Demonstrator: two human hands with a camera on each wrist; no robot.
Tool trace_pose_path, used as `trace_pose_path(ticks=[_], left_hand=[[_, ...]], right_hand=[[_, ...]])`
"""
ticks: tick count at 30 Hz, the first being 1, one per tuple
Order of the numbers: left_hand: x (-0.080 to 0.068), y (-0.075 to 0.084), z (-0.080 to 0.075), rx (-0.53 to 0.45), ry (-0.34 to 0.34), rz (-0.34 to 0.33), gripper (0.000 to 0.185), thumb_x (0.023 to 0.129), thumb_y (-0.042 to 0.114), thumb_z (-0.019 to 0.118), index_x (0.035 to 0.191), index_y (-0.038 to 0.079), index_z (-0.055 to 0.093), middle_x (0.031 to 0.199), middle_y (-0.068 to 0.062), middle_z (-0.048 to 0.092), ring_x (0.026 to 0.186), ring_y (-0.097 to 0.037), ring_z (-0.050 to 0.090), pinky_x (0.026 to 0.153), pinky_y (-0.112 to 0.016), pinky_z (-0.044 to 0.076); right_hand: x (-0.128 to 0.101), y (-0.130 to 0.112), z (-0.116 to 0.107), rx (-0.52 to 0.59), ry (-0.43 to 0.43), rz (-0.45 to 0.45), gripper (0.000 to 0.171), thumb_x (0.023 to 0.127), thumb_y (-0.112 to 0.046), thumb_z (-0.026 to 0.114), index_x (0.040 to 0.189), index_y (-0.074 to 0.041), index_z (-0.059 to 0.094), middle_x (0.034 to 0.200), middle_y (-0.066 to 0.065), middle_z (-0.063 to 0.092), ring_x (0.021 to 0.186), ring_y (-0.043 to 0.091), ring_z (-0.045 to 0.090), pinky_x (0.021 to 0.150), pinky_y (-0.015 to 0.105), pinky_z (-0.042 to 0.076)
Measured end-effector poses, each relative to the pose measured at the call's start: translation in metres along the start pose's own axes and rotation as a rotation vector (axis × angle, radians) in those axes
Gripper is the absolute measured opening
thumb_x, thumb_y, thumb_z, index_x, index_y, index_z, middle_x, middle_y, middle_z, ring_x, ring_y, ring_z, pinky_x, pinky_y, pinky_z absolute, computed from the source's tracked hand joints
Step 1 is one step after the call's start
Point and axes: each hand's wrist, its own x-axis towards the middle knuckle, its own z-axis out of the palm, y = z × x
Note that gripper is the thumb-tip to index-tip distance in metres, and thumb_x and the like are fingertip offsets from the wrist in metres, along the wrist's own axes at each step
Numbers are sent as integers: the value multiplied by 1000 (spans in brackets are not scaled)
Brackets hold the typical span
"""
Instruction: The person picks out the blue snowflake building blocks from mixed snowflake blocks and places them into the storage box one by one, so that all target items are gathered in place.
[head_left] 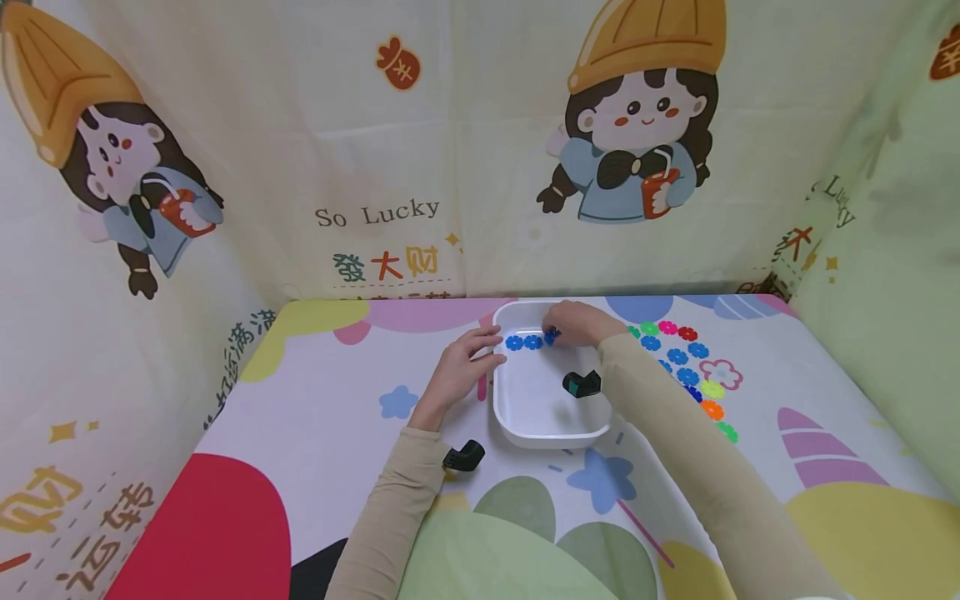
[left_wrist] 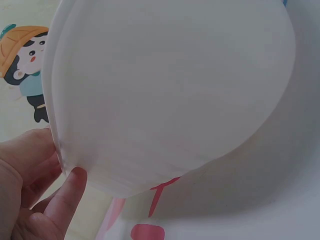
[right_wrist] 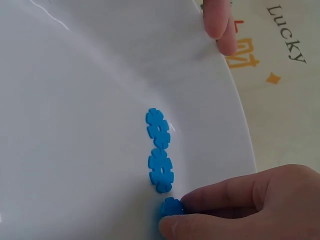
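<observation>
A white rectangular tray [head_left: 551,429] stands on the table, its far end toward the back. My left hand [head_left: 461,367] is at its left side; in the left wrist view fingers and thumb pinch the rim [left_wrist: 56,115]. My right hand [head_left: 576,323] reaches over the far end and pinches a blue flower-shaped disc [right_wrist: 171,206] between thumb and fingers. To the left of that disc, two more blue discs, one [head_left: 514,342] and another [head_left: 533,342], lie in a row on the tray floor near the far wall. Part of the pinched disc is hidden by the thumb.
Right of the tray lie several flower-shaped discs: blue [head_left: 677,357], a red one [head_left: 687,333], a pink one [head_left: 667,327], an orange one [head_left: 712,409], a yellow one [head_left: 712,388] and green [head_left: 727,432]. The right sleeve [head_left: 675,433] passes beside them. A printed curtain [head_left: 480,150] hangs behind the table.
</observation>
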Motion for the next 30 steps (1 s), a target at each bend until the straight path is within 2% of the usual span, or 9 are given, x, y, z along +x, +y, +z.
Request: trace_pose_path(ticks=[8,30], left_hand=[[-1,1,0,-3,-4,-1,41,92,24,70,128,5,64,144,8,49,138,-18,40,104,-36,44],[-1,2,-1,11,1,11,42,92,24,70,129,4,64,144,8,50,137,-18,41,105,-36,44]], right_hand=[[1,0,1,-7,-36,15,27,91,-13,70,117,-11,70,116,8,66,108,26,57,104,47,44],[3,-2,4,-67,-11,24,27,88,-10,73,115,-10,71,111,8,65,99,23,57,101,43,48]])
